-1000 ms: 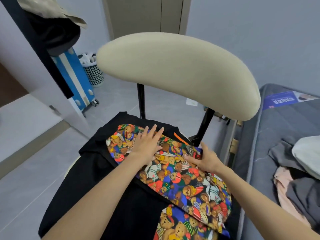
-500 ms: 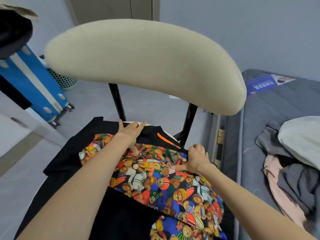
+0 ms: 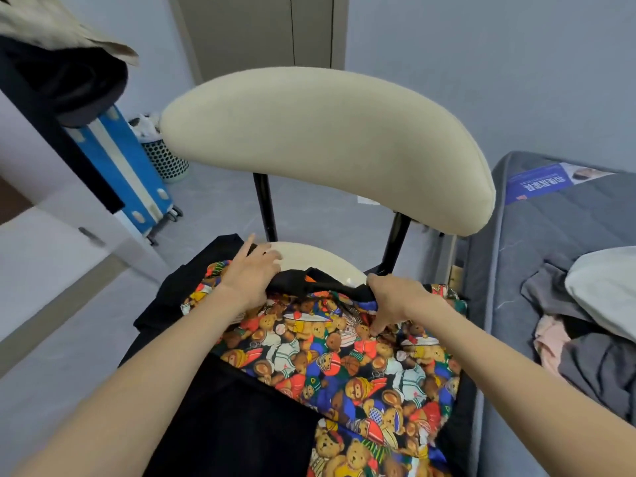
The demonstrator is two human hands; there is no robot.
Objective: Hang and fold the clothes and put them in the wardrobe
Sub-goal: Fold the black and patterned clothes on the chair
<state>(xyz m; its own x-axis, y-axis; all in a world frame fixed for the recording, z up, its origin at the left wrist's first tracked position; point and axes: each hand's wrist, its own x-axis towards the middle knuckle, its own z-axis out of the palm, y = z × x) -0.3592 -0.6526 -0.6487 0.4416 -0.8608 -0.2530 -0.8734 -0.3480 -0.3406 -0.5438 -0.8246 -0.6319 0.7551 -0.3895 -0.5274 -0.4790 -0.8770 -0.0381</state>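
Note:
A black garment with a bright teddy-bear print (image 3: 344,359) lies spread over the seat of a cream chair (image 3: 323,146). My left hand (image 3: 253,271) grips the garment's far edge at the left, its index finger pointing away. My right hand (image 3: 395,297) pinches the same far edge at the right. Between the two hands the black edge is lifted and drawn toward me, baring the cream seat (image 3: 309,256) behind it.
A bed (image 3: 537,242) with a grey mattress stands at the right, holding a heap of clothes (image 3: 585,339) and a pale pillow (image 3: 609,287). At the left are a blue suitcase (image 3: 130,173), a mesh bin (image 3: 165,156) and a wardrobe door (image 3: 62,215). Closed doors (image 3: 268,32) stand behind.
My hands went from pressing flat on the print to gripping the garment's far edge. That edge has come off the back of the seat toward me, uncovering the cream cushion.

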